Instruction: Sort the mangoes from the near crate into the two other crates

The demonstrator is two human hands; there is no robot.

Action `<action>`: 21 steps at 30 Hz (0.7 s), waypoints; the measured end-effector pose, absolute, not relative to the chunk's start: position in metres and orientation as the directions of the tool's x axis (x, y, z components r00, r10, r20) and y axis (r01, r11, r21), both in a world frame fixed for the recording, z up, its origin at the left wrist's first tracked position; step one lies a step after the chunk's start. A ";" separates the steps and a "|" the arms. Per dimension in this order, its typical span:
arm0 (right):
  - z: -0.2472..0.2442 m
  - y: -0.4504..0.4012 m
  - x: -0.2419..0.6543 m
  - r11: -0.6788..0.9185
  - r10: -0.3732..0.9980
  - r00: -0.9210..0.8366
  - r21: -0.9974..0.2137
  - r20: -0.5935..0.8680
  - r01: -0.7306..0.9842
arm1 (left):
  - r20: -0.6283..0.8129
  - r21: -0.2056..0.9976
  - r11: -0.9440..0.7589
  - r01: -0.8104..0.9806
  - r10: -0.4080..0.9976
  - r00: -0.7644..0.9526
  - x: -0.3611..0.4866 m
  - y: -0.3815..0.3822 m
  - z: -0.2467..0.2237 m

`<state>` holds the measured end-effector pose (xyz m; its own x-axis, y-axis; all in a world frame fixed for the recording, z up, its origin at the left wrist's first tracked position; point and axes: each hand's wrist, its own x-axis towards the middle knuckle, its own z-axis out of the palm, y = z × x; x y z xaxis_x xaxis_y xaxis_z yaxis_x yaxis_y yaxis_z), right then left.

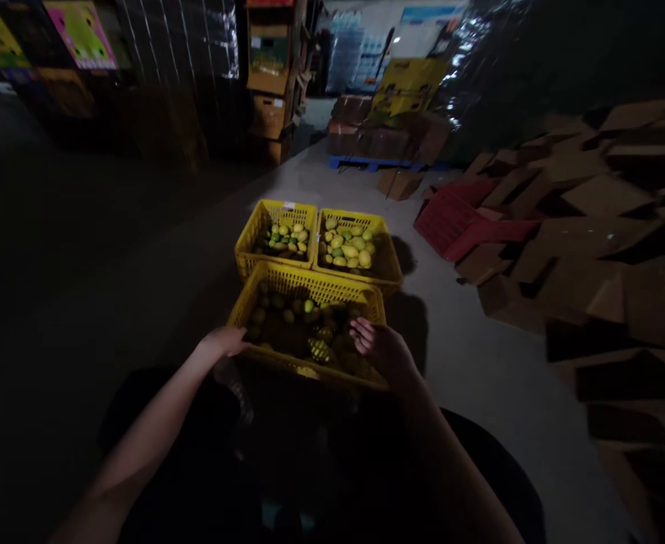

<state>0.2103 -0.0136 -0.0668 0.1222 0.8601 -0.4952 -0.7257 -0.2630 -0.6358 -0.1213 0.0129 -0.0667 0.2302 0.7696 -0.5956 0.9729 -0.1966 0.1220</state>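
Three yellow slatted crates stand on the floor. In the near crate (321,283) lie green and yellowish fruits (308,306), mostly in shadow. My left hand (228,342) grips that crate's left near corner, its fingers over the rim. Over the crate's right side is my right hand (366,338), fingers extended and nothing visible in it. Behind, the back left crate (244,242) holds small green and yellow fruits (292,238), and the back right crate (389,261) holds larger yellow-green ones (351,249). Both back crates touch the near one or stand very close to it.
Flattened and open cardboard boxes (587,234) are heaped on the right, with a red crate (457,223) at their edge. At the back stand a blue pallet (366,162) bearing boxes and a stack of cartons (267,113). Wrapped goods are at back left.
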 end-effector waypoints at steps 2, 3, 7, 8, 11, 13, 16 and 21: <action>-0.059 -0.015 0.205 -0.369 0.806 0.082 -0.606 -0.586 -0.705 | -0.623 0.124 -0.180 0.976 0.751 0.218 -0.117 0.015 -0.076; -0.053 -0.017 0.202 -0.408 0.774 0.080 -0.593 -0.628 -0.694 | -0.637 0.131 -0.172 0.976 0.741 0.215 -0.114 0.016 -0.083; -0.023 -0.022 0.183 -0.389 0.776 0.102 -0.599 -0.622 -0.700 | -0.665 0.184 -0.150 0.971 0.709 0.236 -0.103 0.024 -0.111; -0.016 -0.023 0.179 -0.365 0.795 0.095 -0.597 -0.599 -0.714 | -0.659 0.199 -0.147 0.969 0.712 0.243 -0.101 0.028 -0.117; 0.002 -0.026 0.168 -0.323 0.841 0.049 -0.573 -0.538 -0.753 | -0.638 0.225 -0.125 0.966 0.731 0.243 -0.095 0.046 -0.137; 0.008 -0.027 0.164 -0.339 0.845 0.013 -0.554 -0.535 -0.761 | -0.633 0.229 -0.096 0.969 0.742 0.223 -0.093 0.061 -0.150; 0.007 -0.028 0.166 -0.388 0.824 -0.033 -0.520 -0.565 -0.761 | -0.602 0.237 -0.049 0.970 0.776 0.187 -0.092 0.082 -0.170; -0.020 -0.041 0.203 -0.250 0.866 0.105 -0.604 -0.490 -0.757 | -0.497 0.280 -0.023 0.960 0.852 0.166 -0.087 0.113 -0.204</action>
<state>0.2033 -0.0407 -0.0200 0.1054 0.8655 -0.4897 -0.7567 -0.2497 -0.6042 -0.0869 0.1133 -0.2035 0.1656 0.8521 -0.4966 0.9597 -0.0232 0.2802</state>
